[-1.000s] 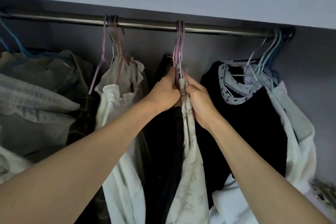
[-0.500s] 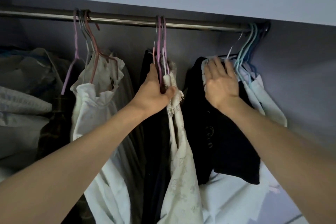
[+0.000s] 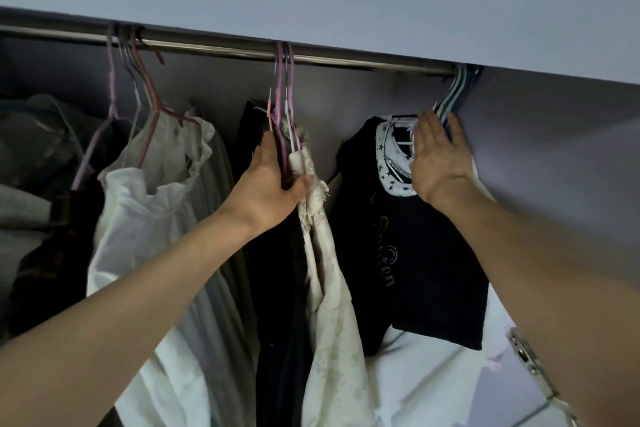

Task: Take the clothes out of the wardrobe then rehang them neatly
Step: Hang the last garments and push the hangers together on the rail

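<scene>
A metal rail runs across the top of the wardrobe. My left hand grips the necks of a middle bunch of purple and white hangers, which carry a cream patterned garment and dark clothes. My right hand lies with straight fingers against the bluish hangers at the rail's right end, over the star-print collar of a dark navy top. A white frilled garment hangs on pink and purple hangers at the left.
Grey folded cloth is heaped at the far left. The wardrobe's side wall stands close to the right of my right hand. A metal hinge shows at lower right. White fabric lies below the navy top.
My right hand let go of the middle bunch and moved right to the blue hangers, then slid further up and right. My left hand keeps its grip on the middle hangers.
</scene>
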`<action>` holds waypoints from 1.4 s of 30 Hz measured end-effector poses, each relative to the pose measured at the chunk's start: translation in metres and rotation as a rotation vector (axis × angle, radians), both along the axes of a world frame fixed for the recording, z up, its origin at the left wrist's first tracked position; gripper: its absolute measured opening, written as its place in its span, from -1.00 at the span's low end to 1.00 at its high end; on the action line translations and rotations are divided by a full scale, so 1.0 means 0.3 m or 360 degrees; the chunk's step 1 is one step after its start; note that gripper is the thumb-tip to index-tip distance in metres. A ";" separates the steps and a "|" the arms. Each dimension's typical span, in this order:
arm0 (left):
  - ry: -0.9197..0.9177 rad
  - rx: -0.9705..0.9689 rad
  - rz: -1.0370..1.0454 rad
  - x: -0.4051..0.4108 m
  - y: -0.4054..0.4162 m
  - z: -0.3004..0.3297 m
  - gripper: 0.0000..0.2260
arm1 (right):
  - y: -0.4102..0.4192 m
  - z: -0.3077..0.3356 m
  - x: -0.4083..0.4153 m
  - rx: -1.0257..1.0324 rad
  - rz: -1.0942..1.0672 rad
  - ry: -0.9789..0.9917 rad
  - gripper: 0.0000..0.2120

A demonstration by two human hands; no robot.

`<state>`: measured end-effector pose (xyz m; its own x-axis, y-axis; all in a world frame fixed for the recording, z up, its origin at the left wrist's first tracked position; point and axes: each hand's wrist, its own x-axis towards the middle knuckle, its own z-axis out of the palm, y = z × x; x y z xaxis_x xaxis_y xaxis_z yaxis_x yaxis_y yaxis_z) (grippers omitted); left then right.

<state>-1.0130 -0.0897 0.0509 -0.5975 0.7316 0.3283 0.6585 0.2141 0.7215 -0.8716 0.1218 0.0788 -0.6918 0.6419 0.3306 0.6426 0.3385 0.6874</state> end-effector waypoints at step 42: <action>0.1241 -0.0262 0.1013 0.783 -1.914 0.195 -0.53 | -2.082 0.108 0.441 -0.1360 0.1887 0.0726 -0.43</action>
